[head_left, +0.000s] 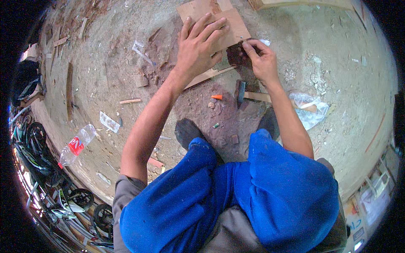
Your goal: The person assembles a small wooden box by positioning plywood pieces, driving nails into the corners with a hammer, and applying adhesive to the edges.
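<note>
My left hand [201, 45] lies flat with fingers spread on a light brown wooden board [235, 28], pressing it from above. At the board's right corner, my right hand [262, 61] is closed in a pinch. A small, thin, nail-like piece [241, 38] shows at its fingertips, too tiny to make out fully. Below that hand a hammer [240, 92] rests on the ground, its wooden handle [258, 97] running right, partly behind my right forearm. Under the near side of the board lies a narrow wooden strip [209, 76].
An orange cone-shaped piece [217, 97] lies between my feet on the dirt floor. Crumpled clear plastic [311, 109] is to the right. Leftward are a plastic bottle [76, 145] and a clear wrapper [109, 122]. Motorbikes [69, 202] stand at the lower left.
</note>
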Available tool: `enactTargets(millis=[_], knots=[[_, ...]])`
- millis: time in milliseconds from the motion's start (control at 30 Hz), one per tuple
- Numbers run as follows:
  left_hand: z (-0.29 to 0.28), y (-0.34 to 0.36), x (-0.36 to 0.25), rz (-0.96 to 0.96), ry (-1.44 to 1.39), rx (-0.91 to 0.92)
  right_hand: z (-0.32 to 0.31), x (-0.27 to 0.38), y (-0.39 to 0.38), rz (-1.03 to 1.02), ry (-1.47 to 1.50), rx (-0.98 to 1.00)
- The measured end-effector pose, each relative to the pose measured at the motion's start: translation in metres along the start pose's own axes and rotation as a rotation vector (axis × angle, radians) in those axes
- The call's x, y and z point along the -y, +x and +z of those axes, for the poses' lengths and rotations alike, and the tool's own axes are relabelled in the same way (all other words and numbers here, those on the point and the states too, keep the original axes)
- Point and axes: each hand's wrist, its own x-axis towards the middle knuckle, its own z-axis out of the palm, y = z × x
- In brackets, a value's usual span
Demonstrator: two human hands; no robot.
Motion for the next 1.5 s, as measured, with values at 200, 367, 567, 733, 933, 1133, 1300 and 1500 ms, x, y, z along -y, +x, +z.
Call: enactTargets(millis=[200,367,567,733,933,1133,1300,1500], knots=[[0.002,0.000,0.000,-0.007,0.005,-0.004,0.001,-0.001,0.005,0.028,0.073,0.047],[0.001,-0.001,0.003,-0.021,-0.022,0.024,0.001,0.004,0.006,0.070,-0.005,0.070],[0.003,-0.001,0.000,0.002,-0.015,-0.029,0.001,0.001,0.007,0.005,0.043,0.057],[0.005,-0.001,0.001,-0.002,-0.044,-0.030,0.001,-0.010,0.009,-0.002,0.046,0.049],[0.004,0.001,0.001,0.003,-0.042,0.001,0.002,-0.008,0.010,-0.012,0.066,0.043],[0.004,0.000,0.003,0.001,0.010,-0.020,0.003,0.000,0.011,-0.084,-0.074,0.039],[0.003,-0.001,0.001,0.000,-0.024,-0.018,-0.005,0.029,0.010,0.054,-0.183,0.137],[0.005,-0.002,0.002,-0.005,0.017,-0.010,-0.003,0.048,0.012,0.310,-0.141,0.202]])
